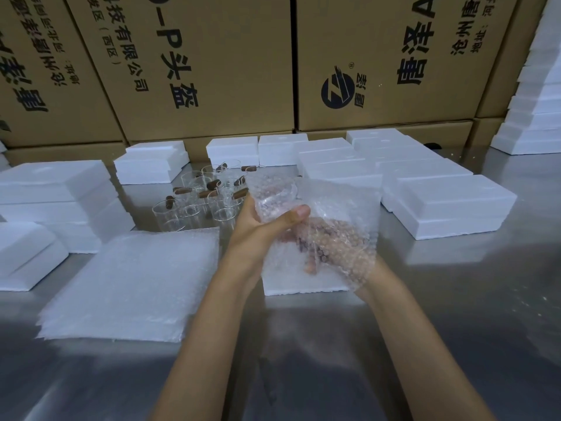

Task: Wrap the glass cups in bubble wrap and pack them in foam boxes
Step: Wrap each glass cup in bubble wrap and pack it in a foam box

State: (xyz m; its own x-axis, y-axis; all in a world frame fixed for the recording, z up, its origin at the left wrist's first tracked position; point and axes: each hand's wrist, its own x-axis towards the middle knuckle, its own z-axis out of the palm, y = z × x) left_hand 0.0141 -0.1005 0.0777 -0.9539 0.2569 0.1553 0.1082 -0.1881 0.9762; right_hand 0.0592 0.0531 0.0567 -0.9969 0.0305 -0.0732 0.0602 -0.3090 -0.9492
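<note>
Both hands hold a glass cup half rolled in a sheet of bubble wrap [334, 208] above the steel table. My left hand [261, 226] grips the wrapped cup [273, 192] from the left, thumb across its front. My right hand [328, 247] is mostly hidden under the loose wrap and grasps it from below. Directly beneath the hands lies a white foam box [291, 284]. Several bare glass cups with brown wooden handles [206, 196] stand grouped behind my left hand. A stack of flat bubble wrap sheets [130, 284] lies to the left.
White foam boxes stand in stacks at the left [54, 196], along the back [233, 150] and at the right [449, 205]. A tall foam stack [537, 95] rises at the far right. Big cardboard cartons [212, 65] wall off the back of the steel table [455, 299].
</note>
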